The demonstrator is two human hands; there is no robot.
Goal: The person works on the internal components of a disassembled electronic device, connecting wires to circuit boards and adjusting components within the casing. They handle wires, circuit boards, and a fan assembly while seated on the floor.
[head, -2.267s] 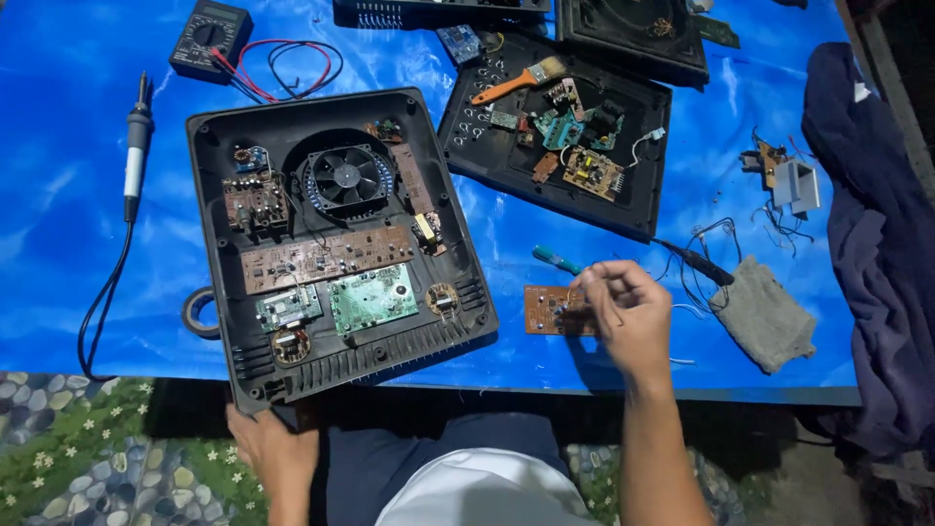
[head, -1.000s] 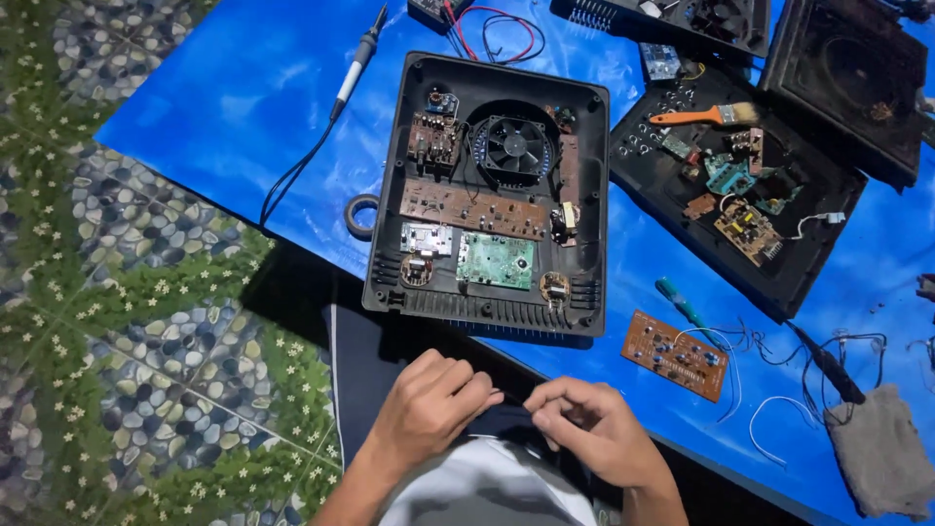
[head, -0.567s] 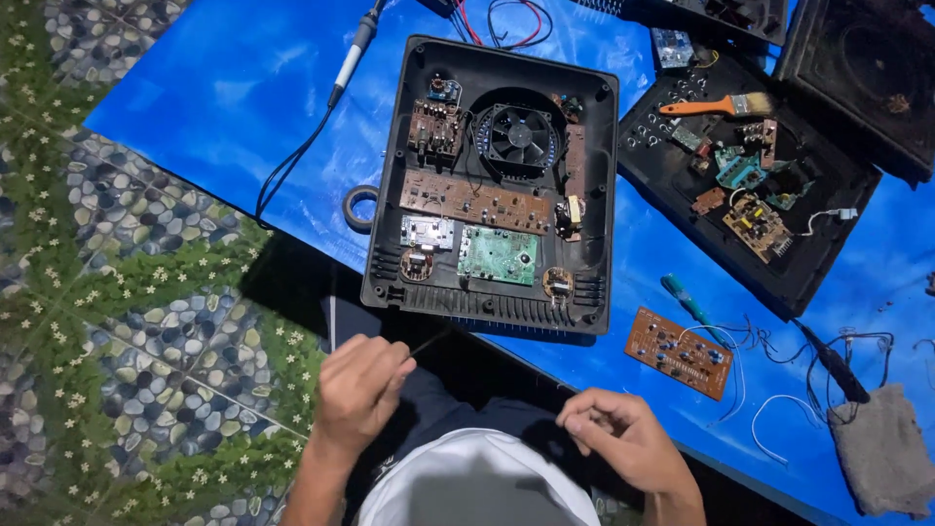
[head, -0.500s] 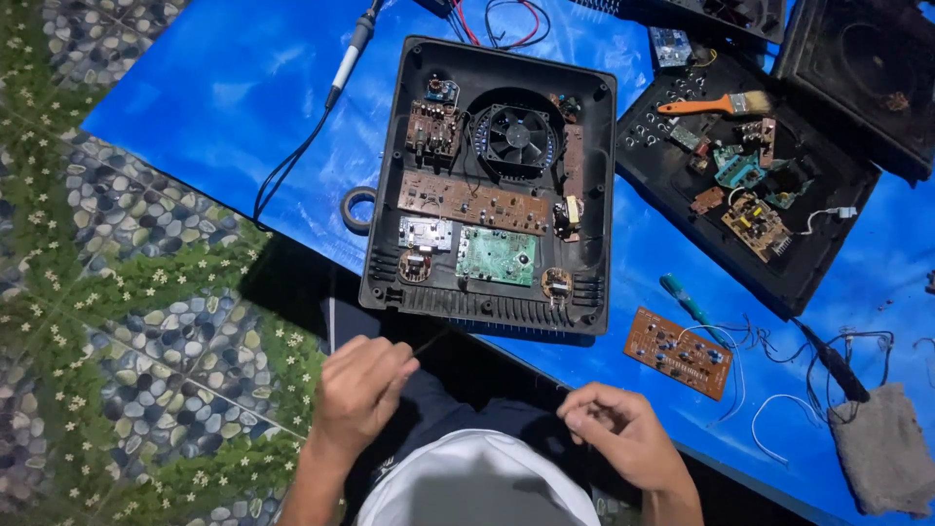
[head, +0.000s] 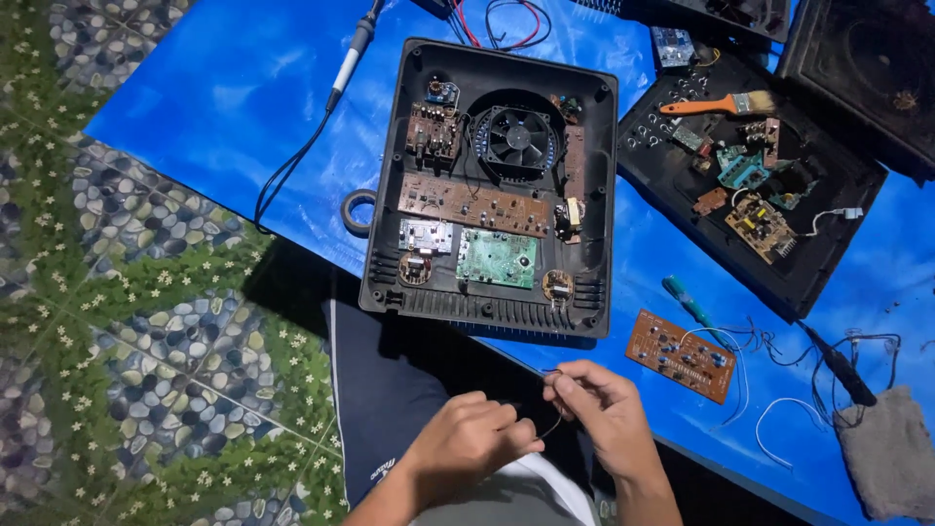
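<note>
Both hands, left hand and right hand, pinch a thin dark wire with their fingers, stretched between them just below the open black plastic appliance casing.

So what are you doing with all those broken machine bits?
A person sits at a blue table and pinches a thin wire between the left hand and the right hand, held over the lap. Just ahead lies an opened black appliance case with a fan and circuit boards showing. A loose brown circuit board lies to the right of it, and a soldering iron rests at the far left.
</note>
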